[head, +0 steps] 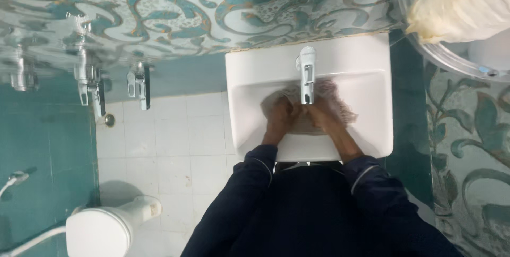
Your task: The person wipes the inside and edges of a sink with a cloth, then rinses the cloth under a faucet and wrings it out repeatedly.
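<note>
Both your left hand (279, 114) and right hand (322, 114) grip the cloth (340, 103) in the sink (372, 60); keep it under the tap (307, 79).

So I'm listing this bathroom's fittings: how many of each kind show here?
Washbasin: 1
Basin tap: 1
Wall taps: 3
Toilet: 1
Total: 6
Both hands, left and right, press a cloth in the basin.
</note>
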